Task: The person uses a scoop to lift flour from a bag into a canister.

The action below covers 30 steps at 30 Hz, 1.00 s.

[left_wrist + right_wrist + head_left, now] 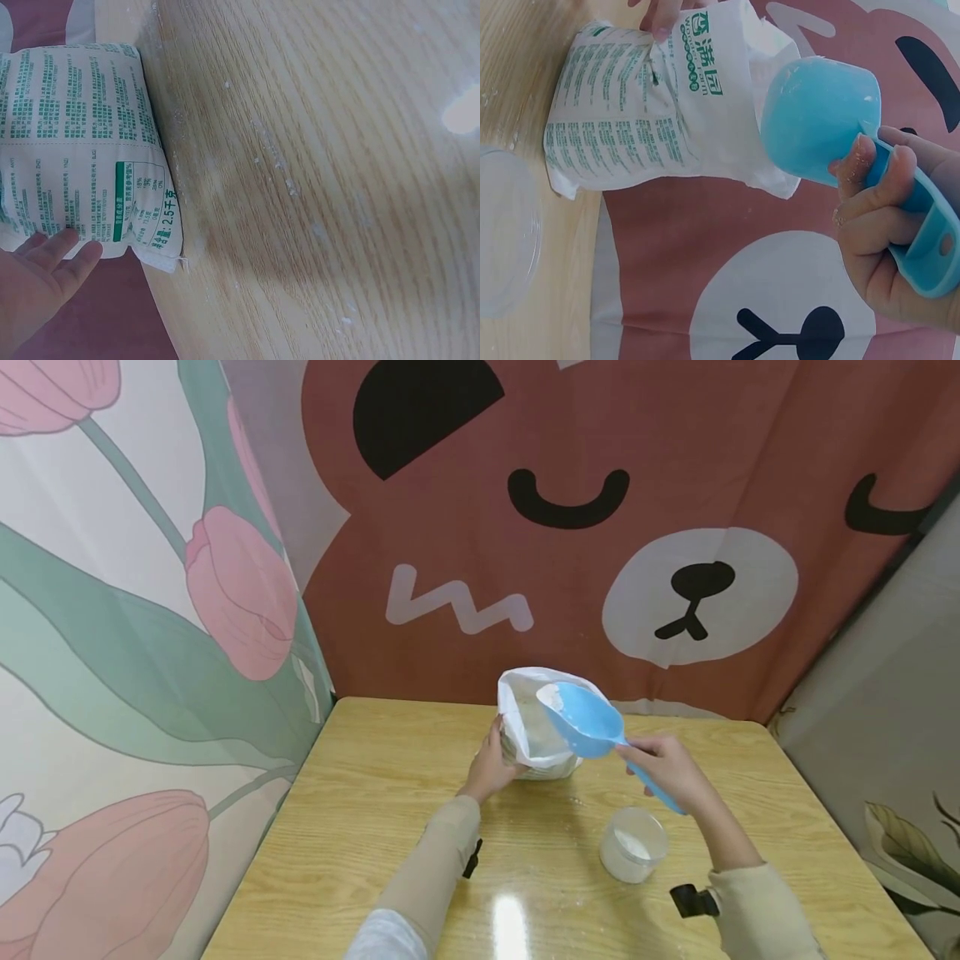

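A white flour bag (528, 727) with green print stands at the table's far edge, its top open towards me. My left hand (491, 768) holds the bag's left side; in the left wrist view its fingers (56, 255) lie against the printed face. My right hand (667, 768) grips the handle of a blue scoop (588, 727), whose bowl is over the bag's mouth. White powder clings to the scoop's tip, and in the right wrist view specks dot the fingers (855, 161). Below the right hand, a clear round tub (633, 852) contains some white powder.
Powder specks dot the wooden table (360, 827), also near the bag in the left wrist view. A brown bear-print curtain (450, 527) hangs right behind the table, and a tulip-print curtain (150, 693) hangs on the left.
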{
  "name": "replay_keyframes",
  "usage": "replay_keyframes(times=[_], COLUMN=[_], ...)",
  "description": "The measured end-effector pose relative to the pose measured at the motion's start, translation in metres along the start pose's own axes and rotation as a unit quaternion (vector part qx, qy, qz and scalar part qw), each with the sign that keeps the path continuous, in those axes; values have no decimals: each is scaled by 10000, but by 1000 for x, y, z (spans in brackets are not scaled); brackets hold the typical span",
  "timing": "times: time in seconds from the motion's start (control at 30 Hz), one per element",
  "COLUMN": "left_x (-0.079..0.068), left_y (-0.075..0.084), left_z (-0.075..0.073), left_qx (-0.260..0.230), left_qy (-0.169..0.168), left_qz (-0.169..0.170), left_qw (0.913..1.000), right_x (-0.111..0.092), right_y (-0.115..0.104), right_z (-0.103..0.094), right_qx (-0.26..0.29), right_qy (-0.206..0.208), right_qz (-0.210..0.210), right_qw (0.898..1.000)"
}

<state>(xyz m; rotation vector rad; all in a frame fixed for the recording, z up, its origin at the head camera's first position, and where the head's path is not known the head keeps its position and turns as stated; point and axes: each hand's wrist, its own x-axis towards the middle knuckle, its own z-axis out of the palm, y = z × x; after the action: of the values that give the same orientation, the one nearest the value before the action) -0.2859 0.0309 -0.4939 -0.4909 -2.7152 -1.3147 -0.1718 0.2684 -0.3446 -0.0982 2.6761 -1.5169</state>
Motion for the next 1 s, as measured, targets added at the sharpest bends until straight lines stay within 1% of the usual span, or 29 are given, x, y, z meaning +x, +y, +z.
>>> replay_keyframes(times=[0.13, 0.27, 0.47, 0.77, 1.0], left_x=[0, 1, 1, 1, 0], left_y=[0, -1, -3, -4, 0], left_z=[1, 1, 2, 2, -1], left_qx=[47, 12, 36, -41, -13], left_qy=[7, -65, -40, -116, -150], left_qz=[29, -4, -34, -116, -159], left_qw=[10000, 10000, 10000, 9999, 9998], right_x=[-5, -10, -17, -28, -37], right_y=[1, 4, 9, 19, 25], right_z=[-4, -9, -15, -20, -26], right_qx=[-16, 4, 29, -20, -64], right_qy=[40, 33, 91, 181, 281], right_qz=[52, 83, 144, 35, 193], right_qw=[10000, 10000, 9998, 9998, 9994])
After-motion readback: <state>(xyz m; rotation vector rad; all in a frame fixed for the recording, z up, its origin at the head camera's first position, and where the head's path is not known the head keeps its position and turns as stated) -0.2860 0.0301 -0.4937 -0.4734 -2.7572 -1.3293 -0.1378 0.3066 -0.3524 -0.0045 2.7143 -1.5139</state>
